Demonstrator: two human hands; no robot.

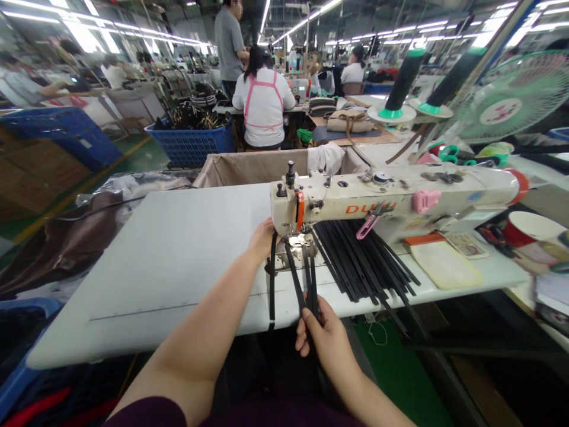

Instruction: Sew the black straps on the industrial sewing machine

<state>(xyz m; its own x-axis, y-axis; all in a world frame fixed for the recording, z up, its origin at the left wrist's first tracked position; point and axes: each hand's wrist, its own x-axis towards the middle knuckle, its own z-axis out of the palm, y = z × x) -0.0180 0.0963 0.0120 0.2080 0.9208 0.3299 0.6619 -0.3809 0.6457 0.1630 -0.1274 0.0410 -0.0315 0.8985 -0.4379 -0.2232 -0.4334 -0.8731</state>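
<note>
A white sewing machine (329,198) stands on the pale table. My left hand (262,237) reaches to the left side of its head, beside a black strap (272,284) that hangs down over the table edge; its fingertips are hidden behind the machine. My right hand (322,326) is closed around several narrow black straps (294,279) in front of the needle area. These straps run from the metal plate (299,240) under the presser foot down into the right hand. A fanned pile of black strips (355,261) lies under the machine arm, to the right.
Pink snips (368,226) hang on the machine arm. A yellowish pad (444,264) and a red-rimmed cup (531,231) sit to the right. Behind are a cloth-lined bin (249,168), thread cones (402,83), a fan (507,110) and a seated person (264,110).
</note>
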